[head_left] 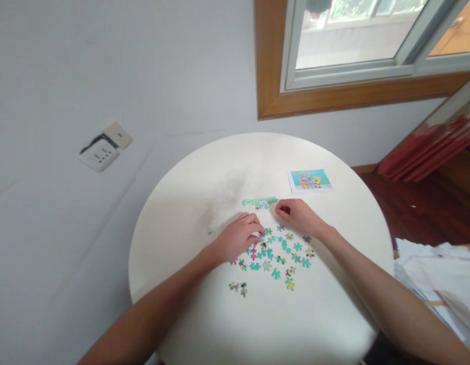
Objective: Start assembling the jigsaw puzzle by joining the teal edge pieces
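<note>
Loose jigsaw puzzle pieces (276,274), mostly teal with some yellow and pink, lie scattered on a round white table (174,213). My left hand (240,235) reaches over the left side of this pile, its fingers bent and the thumb apart from them; pieces lie just under the fingertips. Above the pile is a joined strip of puzzle (259,203), green and teal. At the strip's right end my right hand (298,214) has its fingers curled together in a pinch. Whatever is between those fingertips is too small to make out.
A picture card (310,180) with two cartoon figures lies at the table's back right. One pale piece (209,230) sits apart on the left. A wall with a socket (99,153) and a window borders the table; papers (432,268) are piled at the right.
</note>
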The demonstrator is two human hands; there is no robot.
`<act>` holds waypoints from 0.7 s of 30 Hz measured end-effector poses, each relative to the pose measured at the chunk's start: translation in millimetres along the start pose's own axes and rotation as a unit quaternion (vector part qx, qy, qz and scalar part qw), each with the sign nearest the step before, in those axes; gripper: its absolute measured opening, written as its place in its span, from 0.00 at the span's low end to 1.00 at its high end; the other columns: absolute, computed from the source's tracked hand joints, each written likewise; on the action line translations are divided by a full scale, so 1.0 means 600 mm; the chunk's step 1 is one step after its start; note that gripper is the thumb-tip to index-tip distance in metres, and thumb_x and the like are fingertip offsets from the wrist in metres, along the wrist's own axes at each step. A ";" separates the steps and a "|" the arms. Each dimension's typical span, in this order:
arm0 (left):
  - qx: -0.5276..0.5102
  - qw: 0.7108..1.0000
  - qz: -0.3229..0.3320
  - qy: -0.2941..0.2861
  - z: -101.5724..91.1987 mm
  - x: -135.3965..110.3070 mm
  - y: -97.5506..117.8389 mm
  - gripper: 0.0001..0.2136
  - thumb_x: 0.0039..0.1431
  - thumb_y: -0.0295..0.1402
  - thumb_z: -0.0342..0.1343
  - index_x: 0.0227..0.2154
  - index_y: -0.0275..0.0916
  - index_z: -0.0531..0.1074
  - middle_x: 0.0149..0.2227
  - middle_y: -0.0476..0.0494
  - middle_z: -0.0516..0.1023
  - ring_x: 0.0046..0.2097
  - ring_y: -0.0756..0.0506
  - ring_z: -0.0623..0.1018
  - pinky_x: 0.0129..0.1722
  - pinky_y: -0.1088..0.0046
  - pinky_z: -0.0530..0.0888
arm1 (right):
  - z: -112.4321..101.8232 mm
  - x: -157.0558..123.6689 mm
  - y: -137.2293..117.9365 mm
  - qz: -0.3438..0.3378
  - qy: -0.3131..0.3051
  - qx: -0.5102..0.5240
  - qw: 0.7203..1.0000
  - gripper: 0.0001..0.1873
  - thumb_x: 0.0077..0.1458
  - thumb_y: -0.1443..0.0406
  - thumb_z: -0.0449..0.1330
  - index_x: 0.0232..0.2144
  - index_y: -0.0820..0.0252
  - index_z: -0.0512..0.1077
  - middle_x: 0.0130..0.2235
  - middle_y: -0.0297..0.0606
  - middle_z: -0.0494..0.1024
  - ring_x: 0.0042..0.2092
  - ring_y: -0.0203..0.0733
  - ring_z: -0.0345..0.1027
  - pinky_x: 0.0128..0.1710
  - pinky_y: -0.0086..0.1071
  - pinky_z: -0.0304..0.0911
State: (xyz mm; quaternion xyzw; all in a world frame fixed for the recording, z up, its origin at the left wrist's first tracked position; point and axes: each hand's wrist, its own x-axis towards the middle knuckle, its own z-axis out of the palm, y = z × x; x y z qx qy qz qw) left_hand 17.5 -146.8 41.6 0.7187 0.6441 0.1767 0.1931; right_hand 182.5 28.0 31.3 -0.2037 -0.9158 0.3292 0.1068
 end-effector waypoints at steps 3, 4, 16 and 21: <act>0.020 1.000 0.008 -0.009 0.000 -0.003 0.003 0.06 0.60 0.25 0.59 0.38 0.40 0.76 0.42 0.45 0.72 0.48 0.43 0.70 0.51 0.66 0.66 | 0.001 0.000 -0.003 -0.001 0.001 0.000 1.000 0.09 0.58 0.65 0.53 0.28 0.58 0.71 0.27 0.35 0.74 0.29 0.37 0.62 0.30 0.31 0.52; 0.028 0.999 0.014 -0.014 0.000 -0.004 0.004 0.06 0.60 0.24 0.58 0.38 0.40 0.75 0.42 0.45 0.72 0.48 0.43 0.69 0.51 0.66 0.66 | 0.002 0.000 -0.004 -0.002 0.000 0.000 1.000 0.09 0.58 0.65 0.53 0.28 0.58 0.71 0.27 0.35 0.74 0.29 0.36 0.62 0.30 0.31 0.52; 0.033 0.997 0.056 -0.045 -0.013 -0.006 0.016 0.05 0.62 0.22 0.53 0.33 0.38 0.68 0.36 0.47 0.72 0.43 0.45 0.70 0.46 0.69 0.65 | 0.005 0.000 -0.006 -0.016 0.003 0.031 0.999 0.09 0.57 0.66 0.54 0.28 0.58 0.72 0.25 0.34 0.73 0.28 0.36 0.61 0.29 0.31 0.52; -0.120 0.991 -0.057 -0.004 -0.013 -0.001 -0.001 0.04 0.62 0.25 0.55 0.36 0.39 0.67 0.33 0.51 0.72 0.34 0.49 0.71 0.36 0.74 0.67 | 0.018 0.000 -0.015 -0.038 -0.012 0.125 0.991 0.10 0.60 0.64 0.53 0.30 0.59 0.72 0.27 0.34 0.74 0.28 0.36 0.62 0.29 0.30 0.54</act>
